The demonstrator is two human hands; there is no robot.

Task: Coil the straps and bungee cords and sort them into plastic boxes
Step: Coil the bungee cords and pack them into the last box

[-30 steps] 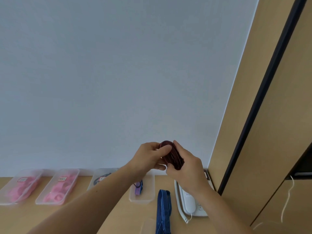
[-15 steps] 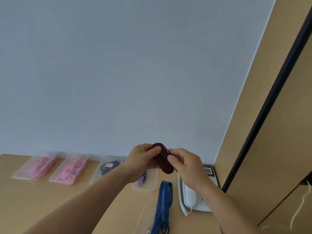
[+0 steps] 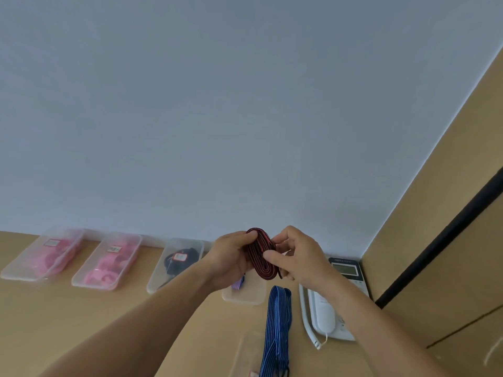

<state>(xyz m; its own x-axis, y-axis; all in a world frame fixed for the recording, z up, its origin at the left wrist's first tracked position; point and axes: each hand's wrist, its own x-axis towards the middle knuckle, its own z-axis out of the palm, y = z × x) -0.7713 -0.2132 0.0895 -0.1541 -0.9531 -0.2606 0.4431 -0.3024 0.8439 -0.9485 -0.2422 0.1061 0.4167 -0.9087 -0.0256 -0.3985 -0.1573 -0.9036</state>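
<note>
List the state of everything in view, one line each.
Red-and-black strap: coiled, held by both hands.
Left hand: grips the coil.
Right hand: pinches the coil.
Blue striped strap: uncoiled, lying on the desk.
Leftmost box: holds pink coils.
Second box: holds pink coils.
Third box: holds a black cord.
Fourth box: holds a purple strap.
Telephone: handset on cradle.

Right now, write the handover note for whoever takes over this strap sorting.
Hands: the left hand grips the dark red striped strap, which is coiled into an oval above the wooden desk. The right hand pinches the coil's near edge.
Done: the far-left clear plastic box and the second clear box hold pink coils. The third clear box holds black cord, and the fourth clear box holds a purple strap.
Left: box the red coil. Then coil and box the long blue striped strap lying loose beside the white telephone.
</note>
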